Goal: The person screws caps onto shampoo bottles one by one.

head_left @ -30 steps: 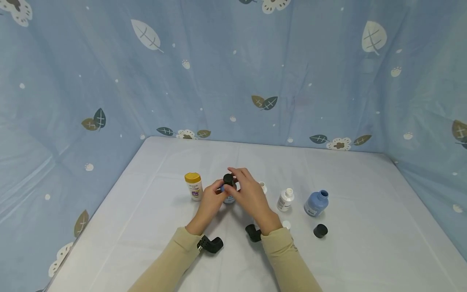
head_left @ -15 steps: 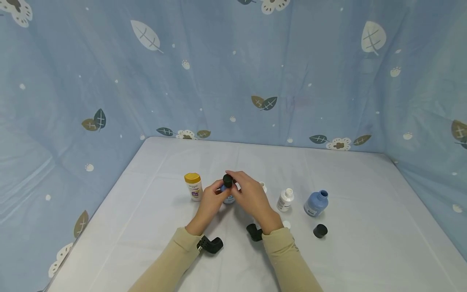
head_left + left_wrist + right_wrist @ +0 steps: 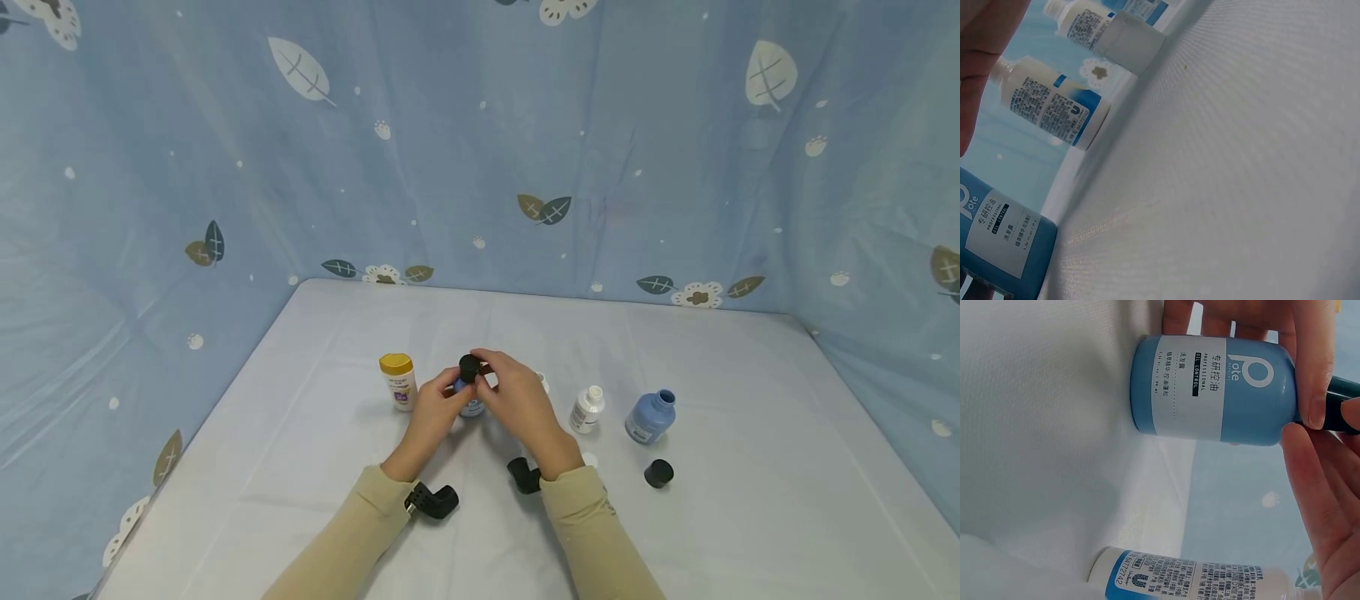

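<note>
One blue plastic bottle (image 3: 472, 408) stands central on the worktop (image 3: 750, 400); left hand (image 3: 435, 406) fingers curl round it, right hand (image 3: 517, 398) fingers pinch its cylindrical black cap (image 3: 469, 367), seating unclear. Already capped: yellow-lidded white bottle (image 3: 401, 387), towards left edge. Uncapped: two white bottles (image 3: 586, 412), squat blue bottle (image 3: 648, 418), towards right edge.

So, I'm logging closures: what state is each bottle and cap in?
Yellow-topped bottle: capped, upright.
Held blue bottle: upright.
Held black cap: atop bottle, tightness unclear.
Left white bottle: upright, partly hidden.
Right white bottle: open, upright.
Other blue bottle: open, upright.
Loose black cap: off.
White cap: off, mostly hidden.
</note>
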The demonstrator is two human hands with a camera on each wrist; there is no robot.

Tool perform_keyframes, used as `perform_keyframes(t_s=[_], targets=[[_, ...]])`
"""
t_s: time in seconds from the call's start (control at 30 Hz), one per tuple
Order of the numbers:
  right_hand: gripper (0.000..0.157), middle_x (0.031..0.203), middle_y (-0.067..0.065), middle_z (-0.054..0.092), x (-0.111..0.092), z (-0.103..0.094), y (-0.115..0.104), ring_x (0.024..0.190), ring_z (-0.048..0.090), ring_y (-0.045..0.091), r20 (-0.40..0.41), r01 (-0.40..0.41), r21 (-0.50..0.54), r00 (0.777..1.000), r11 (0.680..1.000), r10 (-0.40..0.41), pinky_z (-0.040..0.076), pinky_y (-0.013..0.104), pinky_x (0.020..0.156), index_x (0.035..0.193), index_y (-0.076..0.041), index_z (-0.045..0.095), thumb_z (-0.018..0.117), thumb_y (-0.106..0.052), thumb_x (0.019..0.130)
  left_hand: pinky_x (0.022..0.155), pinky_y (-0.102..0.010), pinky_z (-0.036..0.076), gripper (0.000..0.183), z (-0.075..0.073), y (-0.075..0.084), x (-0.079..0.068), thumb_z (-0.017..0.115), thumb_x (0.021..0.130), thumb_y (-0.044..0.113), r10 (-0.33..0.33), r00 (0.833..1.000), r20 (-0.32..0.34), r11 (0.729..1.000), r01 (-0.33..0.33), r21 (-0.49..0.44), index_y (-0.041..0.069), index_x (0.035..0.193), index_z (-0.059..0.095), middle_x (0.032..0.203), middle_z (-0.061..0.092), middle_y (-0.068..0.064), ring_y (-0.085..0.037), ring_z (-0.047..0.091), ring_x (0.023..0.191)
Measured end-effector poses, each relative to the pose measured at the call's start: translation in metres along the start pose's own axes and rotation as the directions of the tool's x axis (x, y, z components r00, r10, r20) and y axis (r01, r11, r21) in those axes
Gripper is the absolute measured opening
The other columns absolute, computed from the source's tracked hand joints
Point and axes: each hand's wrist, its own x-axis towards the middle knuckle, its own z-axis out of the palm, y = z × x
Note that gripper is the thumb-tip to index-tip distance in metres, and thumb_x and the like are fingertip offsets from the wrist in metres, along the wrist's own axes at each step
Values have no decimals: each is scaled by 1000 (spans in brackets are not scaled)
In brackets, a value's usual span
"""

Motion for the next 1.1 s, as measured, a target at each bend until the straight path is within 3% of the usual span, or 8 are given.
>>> perform_keyframes(t_s=[0.67, 0.87, 1.1], targets=[[38, 96, -1, 56, 1, 4, -4, 82, 55, 9, -51, -24, -7, 998, 1000, 23, 45, 22, 64, 113, -13, 57, 68, -26, 79, 63, -28, 46, 31, 0, 2, -1, 61, 84, 16, -23, 1000, 0, 1000, 23, 14, 8, 114, 61, 112, 59, -11, -26, 59, 91], [40, 101, 0, 56, 1, 6, -6, 85, 57, 13, -52, -60, 8, 997, 998, 60, 45, 23, 64, 115, -13, 55, 68, -28, 80, 64, -29, 46, 30, 0, 1, 0, 60, 84, 12, -16, 1000, 0, 1000, 16, 14, 7, 114, 61, 111, 59, -12, -26, 58, 89], [48, 111, 0, 55, 0, 6, -4, 83, 57, 14, -41, -29, -22, 999, 999, 28, 45, 24, 62, 123, -15, 51, 64, -36, 82, 67, -30, 47, 31, -1, 0, 0, 61, 84, 14, -22, 1000, 11, 1000, 22, 0, 6, 114, 60, 114, 58, -12, -26, 58, 91]])
